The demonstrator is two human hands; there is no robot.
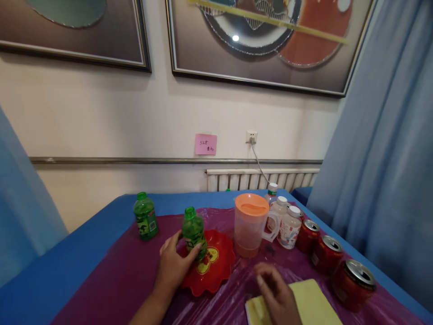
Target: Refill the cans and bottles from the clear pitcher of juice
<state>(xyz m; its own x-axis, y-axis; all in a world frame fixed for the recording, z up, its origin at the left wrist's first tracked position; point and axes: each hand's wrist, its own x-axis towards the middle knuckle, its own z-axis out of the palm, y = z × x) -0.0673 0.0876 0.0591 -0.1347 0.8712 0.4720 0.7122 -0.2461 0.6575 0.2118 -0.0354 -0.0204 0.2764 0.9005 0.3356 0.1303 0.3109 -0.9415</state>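
Note:
My left hand [174, 262] is closed round a small green bottle [194, 230], its neck showing no cap. That bottle is upright on or just over a red scalloped plate [221, 266] with yellow markings; its base is partly hidden by my thumb. My right hand [277, 293], somewhat blurred, is over a yellow cloth [313, 298] at the front; its fingers are bent, and whether they grip anything is unclear. Between and beyond my hands stands a clear pitcher [246, 230] with an orange lid and a little amber liquid at the bottom.
A second green bottle [146, 219] stands at the left. Right of the pitcher are white-capped bottles [290, 229] and several red cans [326, 255] along the edge. A purple plastic sheet [111, 275] covers part of the blue table [43, 253]. Blue curtains [379, 149] hang at right.

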